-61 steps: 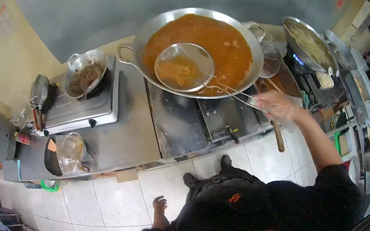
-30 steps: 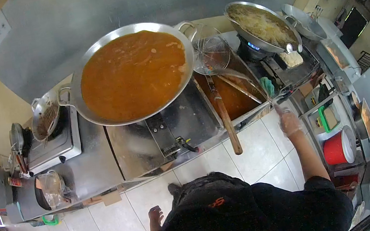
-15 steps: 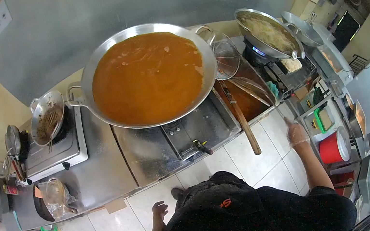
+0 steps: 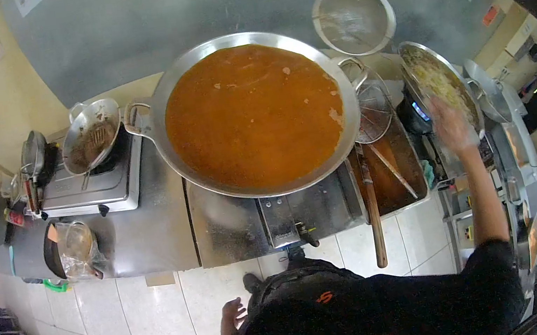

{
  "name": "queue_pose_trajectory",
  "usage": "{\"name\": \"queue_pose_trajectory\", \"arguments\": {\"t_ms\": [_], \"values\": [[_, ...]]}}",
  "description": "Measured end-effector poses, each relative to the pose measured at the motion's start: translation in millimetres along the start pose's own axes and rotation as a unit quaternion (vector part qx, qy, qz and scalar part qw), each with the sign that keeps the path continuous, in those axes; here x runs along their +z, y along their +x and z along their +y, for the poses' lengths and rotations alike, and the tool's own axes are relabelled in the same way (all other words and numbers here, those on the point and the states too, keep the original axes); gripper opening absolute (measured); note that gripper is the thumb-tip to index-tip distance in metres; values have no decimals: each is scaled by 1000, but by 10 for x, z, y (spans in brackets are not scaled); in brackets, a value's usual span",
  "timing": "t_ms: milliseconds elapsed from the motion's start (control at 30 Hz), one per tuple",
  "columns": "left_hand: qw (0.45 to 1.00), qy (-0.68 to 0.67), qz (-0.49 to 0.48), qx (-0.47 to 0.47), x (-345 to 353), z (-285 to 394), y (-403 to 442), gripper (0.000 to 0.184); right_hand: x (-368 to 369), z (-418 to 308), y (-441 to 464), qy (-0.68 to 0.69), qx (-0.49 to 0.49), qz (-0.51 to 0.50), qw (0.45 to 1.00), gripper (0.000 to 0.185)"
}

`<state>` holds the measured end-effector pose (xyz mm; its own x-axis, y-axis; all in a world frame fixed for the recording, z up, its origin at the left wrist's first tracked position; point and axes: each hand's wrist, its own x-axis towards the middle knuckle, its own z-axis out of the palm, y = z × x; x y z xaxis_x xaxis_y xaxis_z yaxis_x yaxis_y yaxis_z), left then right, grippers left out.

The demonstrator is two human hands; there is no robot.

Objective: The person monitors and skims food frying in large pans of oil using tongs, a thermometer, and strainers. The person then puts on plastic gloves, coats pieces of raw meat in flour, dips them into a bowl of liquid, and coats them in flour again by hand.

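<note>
My right hand (image 4: 453, 124), in a clear glove and blurred, is raised in front of the right-hand wok (image 4: 440, 80) of pale, bubbling food. It is closed around the handle of a round mesh strainer (image 4: 354, 18), held up against the grey wall; the handle itself is hard to make out. In the middle stands a large two-handled wok (image 4: 253, 117) filled with orange-brown liquid. Down by my body, my left hand (image 4: 231, 315) hangs with its fingers apart and loosely bent, holding nothing.
A wire skimmer (image 4: 373, 111) rests over a tray of brown liquid (image 4: 393, 171), its wooden handle (image 4: 375, 220) jutting past the counter edge. To the left are a small wok (image 4: 92, 139) on a portable stove (image 4: 91, 190) and a plastic-wrapped item (image 4: 76, 249).
My right hand has risen from low beside the counter to the right-hand wok. The strainer now shows high against the wall. The camera view has shifted; my left hand still hangs low.
</note>
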<state>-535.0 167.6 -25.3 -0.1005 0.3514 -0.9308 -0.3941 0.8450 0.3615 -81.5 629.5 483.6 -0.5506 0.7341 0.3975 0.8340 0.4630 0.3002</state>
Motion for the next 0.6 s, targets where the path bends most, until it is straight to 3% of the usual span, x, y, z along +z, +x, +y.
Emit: {"name": "queue_pose_trajectory", "arguments": {"t_ms": [133, 233, 300, 367, 433, 500, 567, 600], "values": [[1000, 18, -17, 0, 252, 5, -45, 45, 459, -53, 1187, -65, 20, -213, 975, 41], [999, -31, 8, -14, 399, 36, -126, 42, 1038, 17, 1809, -10, -57, -143, 988, 41], [996, -85, 14, -22, 503, 32, -274, 41, 970, -316, 2066, -20, -40, -224, 974, 31], [984, -77, 24, 158, 659, 202, -788, 43, 1207, -189, 2096, -19, -88, -232, 968, 24], [993, -51, 11, 104, 464, -4, -266, 49, 1428, 81, 1969, -21, -132, -240, 961, 20], [995, -3, 1, 100, 336, -167, -56, 48, 1544, 390, 1753, 122, -125, -288, 942, 23], [966, -201, -62, 148, 265, -357, 27, 44, 1260, 353, 1529, 146, -138, -327, 923, 27], [967, -199, -64, 145, 260, -410, 8, 44, 1026, 296, 1390, 173, -151, -364, 903, 30]]}}
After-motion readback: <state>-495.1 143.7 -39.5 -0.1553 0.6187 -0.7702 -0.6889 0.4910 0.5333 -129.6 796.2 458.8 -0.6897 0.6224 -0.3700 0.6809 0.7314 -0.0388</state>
